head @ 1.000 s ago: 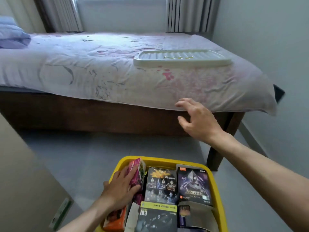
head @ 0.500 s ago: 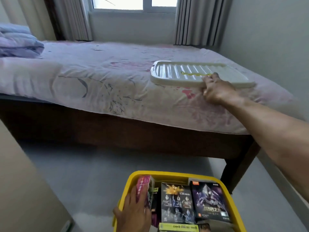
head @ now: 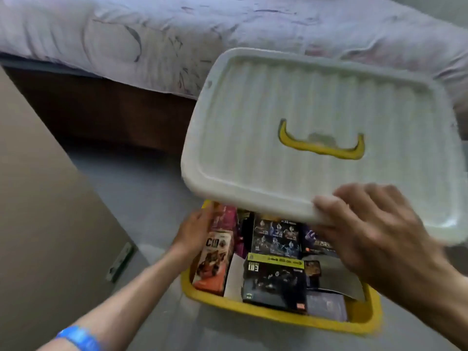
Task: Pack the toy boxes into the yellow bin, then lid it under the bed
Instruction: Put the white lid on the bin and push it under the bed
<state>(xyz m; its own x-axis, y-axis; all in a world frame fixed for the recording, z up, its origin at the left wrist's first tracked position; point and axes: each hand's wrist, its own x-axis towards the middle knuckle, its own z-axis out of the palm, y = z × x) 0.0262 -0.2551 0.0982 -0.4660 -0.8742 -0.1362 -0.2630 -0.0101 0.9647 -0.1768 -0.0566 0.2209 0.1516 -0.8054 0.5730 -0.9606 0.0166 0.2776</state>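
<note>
Gripping the one white lid [head: 304, 138] by its near edge, my right hand [head: 374, 234] holds it above the one yellow bin [head: 253, 311]; my left hand [head: 195, 230] rests open against a pink toy box [head: 225, 219].

floral bedsheet [head: 177, 34], grey floor [head: 141, 188], beige panel [head: 45, 211] at left

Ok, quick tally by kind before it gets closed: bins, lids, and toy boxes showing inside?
yellow bin: 1
white lid: 1, gripped at its near edge by the right hand
toy boxes showing in the bin: 7, though the lid may hide more
Total: 9
</note>
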